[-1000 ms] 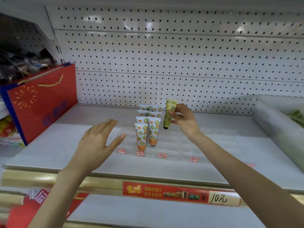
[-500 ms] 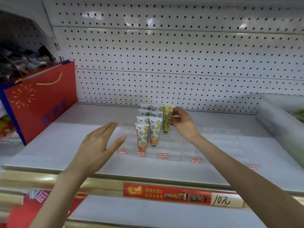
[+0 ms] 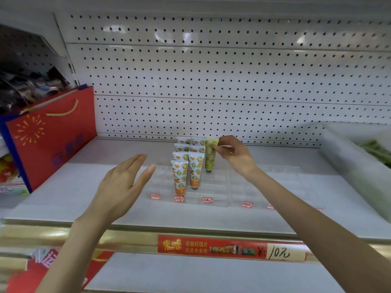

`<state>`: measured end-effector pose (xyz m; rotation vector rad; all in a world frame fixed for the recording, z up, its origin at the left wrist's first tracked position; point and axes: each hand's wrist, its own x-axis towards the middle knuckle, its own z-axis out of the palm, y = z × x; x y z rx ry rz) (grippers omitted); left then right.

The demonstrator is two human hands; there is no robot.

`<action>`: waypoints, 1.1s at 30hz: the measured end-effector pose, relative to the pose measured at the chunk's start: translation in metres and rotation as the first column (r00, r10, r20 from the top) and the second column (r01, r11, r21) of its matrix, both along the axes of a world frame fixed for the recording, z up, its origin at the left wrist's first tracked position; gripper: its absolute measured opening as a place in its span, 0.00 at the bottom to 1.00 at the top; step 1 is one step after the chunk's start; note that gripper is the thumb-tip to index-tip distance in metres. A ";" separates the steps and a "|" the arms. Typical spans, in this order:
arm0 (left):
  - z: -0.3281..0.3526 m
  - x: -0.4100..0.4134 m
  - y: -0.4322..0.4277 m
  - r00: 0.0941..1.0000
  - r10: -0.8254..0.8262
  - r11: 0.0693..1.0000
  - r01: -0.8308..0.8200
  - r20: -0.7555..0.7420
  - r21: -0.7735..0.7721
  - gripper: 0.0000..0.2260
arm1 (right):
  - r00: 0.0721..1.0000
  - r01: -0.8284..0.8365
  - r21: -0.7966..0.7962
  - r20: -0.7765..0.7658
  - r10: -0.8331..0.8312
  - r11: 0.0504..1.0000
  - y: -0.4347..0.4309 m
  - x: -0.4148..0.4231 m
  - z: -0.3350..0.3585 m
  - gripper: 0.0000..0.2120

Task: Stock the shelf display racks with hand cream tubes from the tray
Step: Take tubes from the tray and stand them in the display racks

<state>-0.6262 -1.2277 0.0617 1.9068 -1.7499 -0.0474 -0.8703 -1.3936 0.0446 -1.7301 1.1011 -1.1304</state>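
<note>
A clear plastic display rack (image 3: pixel 220 187) sits on the white shelf. Two columns of orange-patterned hand cream tubes (image 3: pixel 179 176) stand cap-down in it. To their right a yellow-green tube (image 3: pixel 209 157) stands upright, cap down in a rear slot. My right hand (image 3: pixel 234 154) pinches its upper part between thumb and fingers. My left hand (image 3: pixel 122 185) hovers flat with straight fingers, left of the rack and holding nothing. The clear supply tray (image 3: pixel 355 166) lies at the far right, with green tubes blurred inside.
A red gift bag (image 3: pixel 50 136) with a gold cord stands at the shelf's left end. Perforated white back panel (image 3: pixel 211 81) rises behind the rack. Small red price tags (image 3: pixel 207 200) line the rack front. A gold shelf edge carries a red label strip (image 3: pixel 211 246).
My right hand has lowered the yellow-green tube from above the rack into a slot right of the orange tubes. The left hand has stayed about where it was.
</note>
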 end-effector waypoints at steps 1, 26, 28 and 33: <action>0.004 -0.001 -0.001 1.000 -0.005 1.000 0.005 0.004 -0.007 0.41 | 1.000 0.017 -0.008 -0.002 -0.017 1.000 0.002 -0.003 0.005 0.08; 0.064 -0.118 -0.008 0.875 -0.344 0.927 0.374 0.342 -0.026 0.43 | 0.504 0.206 -0.386 -0.746 -0.435 0.899 0.165 -0.169 0.063 0.29; 0.064 -0.130 -0.008 0.874 -0.343 0.928 0.372 0.345 -0.022 0.43 | 0.522 0.222 -0.365 -0.739 -0.426 0.904 0.169 -0.179 0.061 0.28; 0.063 -0.139 0.001 0.914 -0.265 0.954 0.295 0.307 -0.057 0.43 | 0.687 0.084 -0.270 -0.682 -0.252 0.959 0.157 -0.167 0.062 0.25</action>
